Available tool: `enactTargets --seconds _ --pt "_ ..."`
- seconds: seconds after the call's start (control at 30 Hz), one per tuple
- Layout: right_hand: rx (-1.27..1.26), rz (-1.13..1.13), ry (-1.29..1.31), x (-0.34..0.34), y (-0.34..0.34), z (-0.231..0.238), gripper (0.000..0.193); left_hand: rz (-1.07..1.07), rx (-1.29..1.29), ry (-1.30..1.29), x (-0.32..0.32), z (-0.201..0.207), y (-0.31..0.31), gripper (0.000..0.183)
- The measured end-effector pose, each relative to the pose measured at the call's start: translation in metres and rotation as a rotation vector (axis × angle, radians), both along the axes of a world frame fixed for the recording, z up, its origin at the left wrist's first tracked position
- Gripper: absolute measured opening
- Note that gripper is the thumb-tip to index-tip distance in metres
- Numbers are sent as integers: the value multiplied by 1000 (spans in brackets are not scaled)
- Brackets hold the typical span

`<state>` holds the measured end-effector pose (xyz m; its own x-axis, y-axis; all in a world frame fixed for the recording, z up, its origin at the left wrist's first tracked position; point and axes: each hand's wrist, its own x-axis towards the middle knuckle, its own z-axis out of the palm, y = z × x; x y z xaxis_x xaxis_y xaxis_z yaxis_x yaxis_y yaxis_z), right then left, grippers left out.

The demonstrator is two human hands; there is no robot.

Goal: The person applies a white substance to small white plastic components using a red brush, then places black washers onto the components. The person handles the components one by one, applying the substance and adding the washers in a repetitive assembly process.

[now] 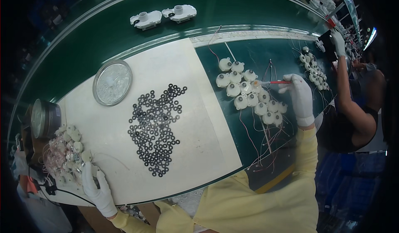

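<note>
My right hand (300, 98), in a white glove, grips a thin red-handled brush (279, 82). Its pale tip is over a cluster of small round white motors (234, 89) with dark centre shafts and thin wires, laid out on the green mat. My left hand (97, 191), also gloved, rests at the near edge of a heap of similar white motors (66, 150) with tangled pinkish wires. Its fingers are apart, with the fingertips beside the nearest motor; whether they touch it is unclear.
Many black rings (156, 129) lie spread on the white board (203, 145). A round metal lid (112, 82) and a metal tin (45, 118) stand left. Two white housings (178, 13) sit on the green conveyor. Another person's gloved hand (338, 41) works at far right beside more motors (314, 71).
</note>
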<state>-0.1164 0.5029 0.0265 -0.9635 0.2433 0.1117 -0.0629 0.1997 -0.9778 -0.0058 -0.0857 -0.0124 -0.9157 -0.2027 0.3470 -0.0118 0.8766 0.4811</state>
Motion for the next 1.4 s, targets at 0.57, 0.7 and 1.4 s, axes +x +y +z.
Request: enactTargets --seconds 0.57,0.7,1.4 --pt "83 -30 -8 6 9 5 35 -14 -50 13 1 -3 -5 41" --pt "40 -17 18 5 4 6 36 -14 -45 9 0 -2 -4 41" --pt "26 -77 -21 12 8 1 34 -40 -57 26 0 -2 -5 42"
